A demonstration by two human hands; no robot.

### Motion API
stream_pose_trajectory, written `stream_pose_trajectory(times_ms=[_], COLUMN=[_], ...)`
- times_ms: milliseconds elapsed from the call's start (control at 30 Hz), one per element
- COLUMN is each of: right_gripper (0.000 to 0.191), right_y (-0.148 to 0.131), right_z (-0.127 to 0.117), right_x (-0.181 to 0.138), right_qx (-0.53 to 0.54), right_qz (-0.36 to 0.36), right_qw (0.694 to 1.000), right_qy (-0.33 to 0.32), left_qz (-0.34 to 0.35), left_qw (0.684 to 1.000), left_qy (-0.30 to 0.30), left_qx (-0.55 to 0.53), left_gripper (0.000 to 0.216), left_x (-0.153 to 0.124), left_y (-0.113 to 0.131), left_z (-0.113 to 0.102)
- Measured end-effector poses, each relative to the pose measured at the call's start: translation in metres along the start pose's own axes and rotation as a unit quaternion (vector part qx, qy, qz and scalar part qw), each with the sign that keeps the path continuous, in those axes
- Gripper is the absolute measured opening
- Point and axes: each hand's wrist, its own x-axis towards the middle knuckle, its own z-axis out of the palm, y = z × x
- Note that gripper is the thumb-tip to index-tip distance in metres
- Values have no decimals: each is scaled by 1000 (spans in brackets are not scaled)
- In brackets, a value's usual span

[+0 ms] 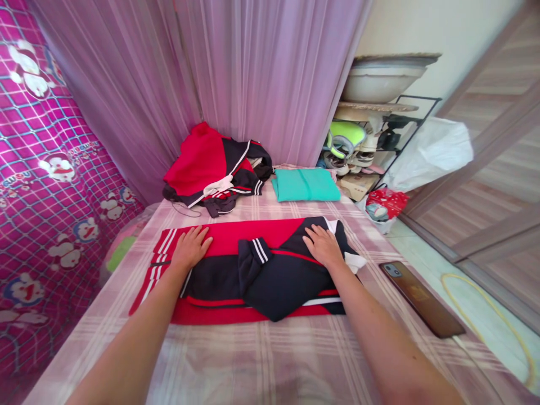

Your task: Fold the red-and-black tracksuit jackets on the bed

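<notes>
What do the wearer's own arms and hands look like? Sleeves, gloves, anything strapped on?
Left hand and right hand are ungloved, with no rings that I can make out. Left forearm and right forearm are slim and sleeveless down to the frame edge; no watch, bands or cables on either.

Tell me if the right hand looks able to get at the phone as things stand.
Likely yes: the right hand lies spread on the jacket, and the phone lies uncovered on the checked cloth to its right. Nothing appears to block the way; a cable meets only its near end.
</notes>
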Motion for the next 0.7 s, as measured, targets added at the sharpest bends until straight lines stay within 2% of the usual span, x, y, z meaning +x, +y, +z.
stream_pose_trajectory(times_ms=[267,433,533,700], right_gripper=[47,45,43,43], right_y=[-3,0,3,7], right_z=[2,11,13,12], right_x=[-2,0,1,3], right_qx=[-10,-8,-3,6], right_qz=[-4,-22,-25,-36], right_qw=[999,996,996,997], right_qy=[44,85,89,71], left_qz=[-13,10,26,9], left_qw=[998,1000,999,999], left_qy=[-9,1,2,-26], left_qx=[-53,2,31,34], left_gripper=[53,45,49,55], left_x=[-4,-28,-48,-59], left_y=[5,44,67,72], left_z=[-22,-28,-25,-21])
